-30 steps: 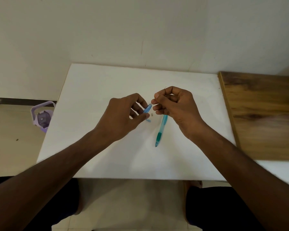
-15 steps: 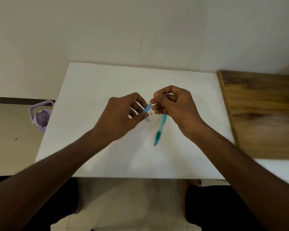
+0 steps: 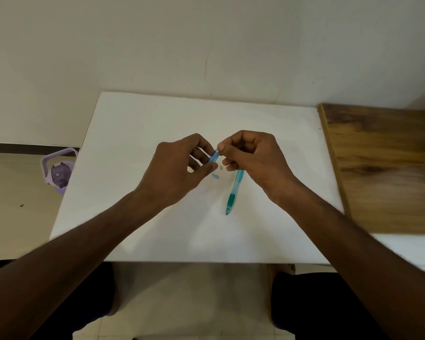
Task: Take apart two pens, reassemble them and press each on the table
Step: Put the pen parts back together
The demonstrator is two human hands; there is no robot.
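Note:
My left hand (image 3: 179,165) pinches a short translucent blue pen barrel piece (image 3: 214,157) between thumb and fingers above the white table (image 3: 138,128). My right hand (image 3: 253,158) is curled with its fingertips against the upper end of that piece; what it holds is hidden inside the fingers. A whole blue pen with a teal grip (image 3: 234,192) lies on the table under my right hand, tip toward me. A small blue part (image 3: 215,176) and a tiny grey part (image 3: 221,167) lie on the table between my hands.
A wooden board (image 3: 383,168) adjoins the table's right edge. A purple bottle with a handle (image 3: 58,171) stands on the floor at the left. A plain wall rises behind the table.
My right hand's fingertips have closed onto the top of the blue piece. The thin rod seen above that hand earlier no longer shows. The whole pen has not moved.

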